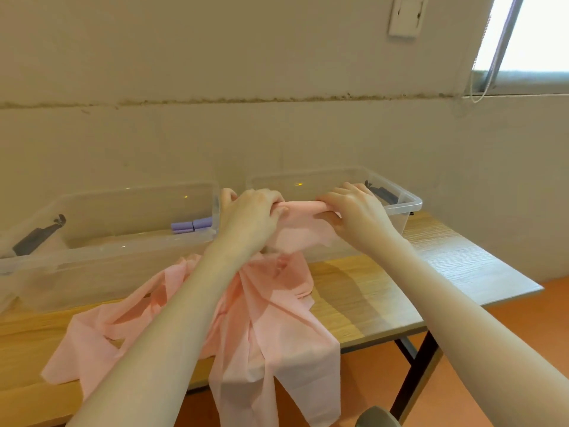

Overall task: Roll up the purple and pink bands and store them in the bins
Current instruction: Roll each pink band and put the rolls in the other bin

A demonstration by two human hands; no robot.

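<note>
Both hands are up off the table: left hand (251, 211) and right hand (357, 208) have fingers curled around the rolled top end of the long pink fabric band (295, 229), mid-roll. Most of it trails loose over the wooden tabletop (369, 291) and its front edge. Purple rolls (191, 225) already sit in the left clear plastic bin (92, 251). Next, I'd guess: keep winding evenly, then drop it in the right clear bin (409, 201).

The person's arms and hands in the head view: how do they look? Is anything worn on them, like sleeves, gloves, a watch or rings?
Both forearms are bare right to the lower edge of the picture, with no sleeve in view. The left hand and the right hand wear no gloves. No watch, bracelet or ring is visible on the wrists or fingers. No markings show on them.
</note>
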